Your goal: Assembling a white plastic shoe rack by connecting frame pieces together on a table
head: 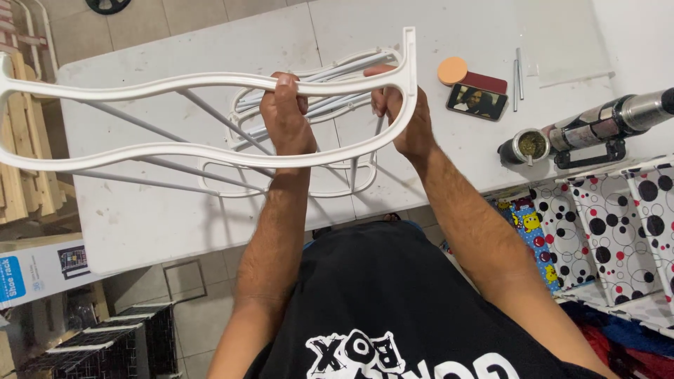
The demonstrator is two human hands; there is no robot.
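Observation:
I hold a long white plastic frame (161, 84) with wavy rails, lifted above a white table (140, 217). My left hand (284, 116) grips its upper rail near the middle, fingers curled over it. My right hand (404, 119) holds the frame's right end, by the curved corner. Under my hands, more white frame pieces and several thin grey metal rods (330, 74) lie on the table.
An orange round sponge (452, 70), a dark red case and a phone (477, 101) lie at the right. Two thin rods (517, 84) rest beyond them. A metal thermos (604, 121) and cup (530, 145) sit at the table's edge. Polka-dot fabric panels (611, 224) stand on the right, black wire racks (105, 344) lower left.

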